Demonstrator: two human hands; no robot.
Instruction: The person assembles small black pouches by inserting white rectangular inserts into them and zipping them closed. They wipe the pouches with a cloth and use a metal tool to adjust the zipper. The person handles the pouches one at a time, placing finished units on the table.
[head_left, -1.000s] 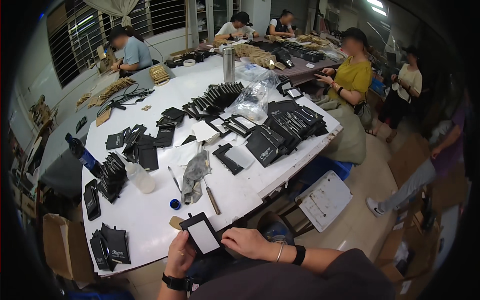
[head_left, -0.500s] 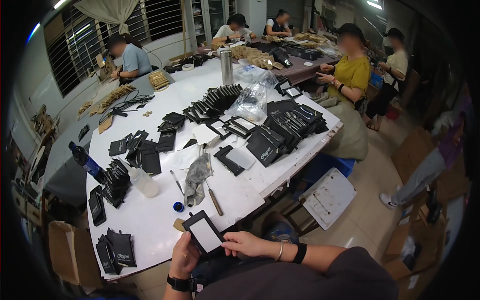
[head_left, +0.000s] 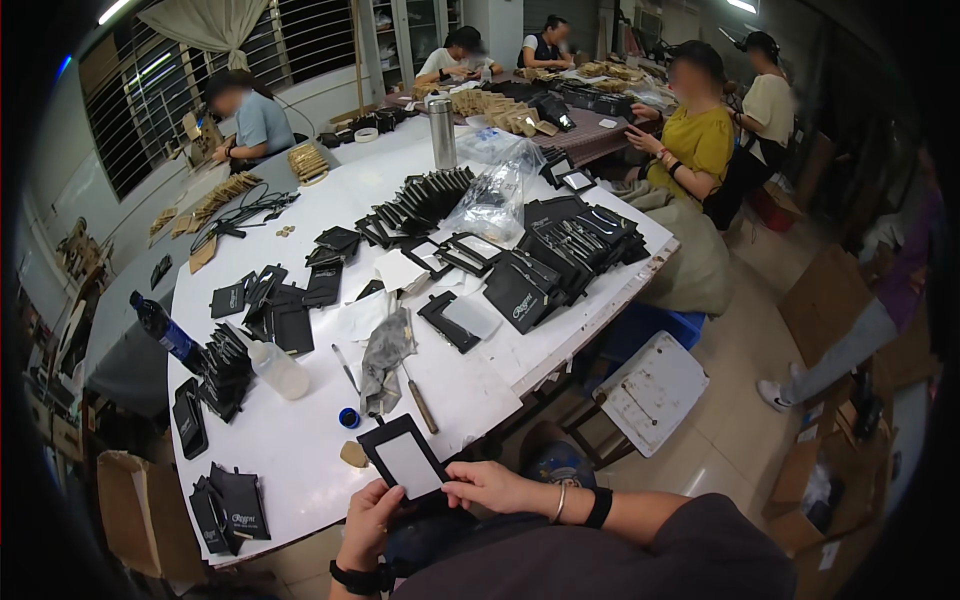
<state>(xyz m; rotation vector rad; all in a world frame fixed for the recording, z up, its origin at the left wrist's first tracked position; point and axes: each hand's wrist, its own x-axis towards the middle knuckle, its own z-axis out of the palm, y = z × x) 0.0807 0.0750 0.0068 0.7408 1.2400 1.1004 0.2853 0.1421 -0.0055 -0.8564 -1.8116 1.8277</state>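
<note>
Wht tbl [head_left: 462,385] carries blk pouches [head_left: 517,298], steel flask [head_left: 442,137], squeeze btl [head_left: 282,374] & grey cloth [head_left: 386,352].

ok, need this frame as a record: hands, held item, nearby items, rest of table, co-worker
held item: white-panelled black case, tilted
left hand: grips its lower left corner
right hand: fingers on its lower right corner
nearby items: tan piece, small round blue container, wooden-handled tool, grey cloth
rest of table: squeeze bottle, steel flask, black cases in piles
co-worker: person in yellow top, right of table
</note>
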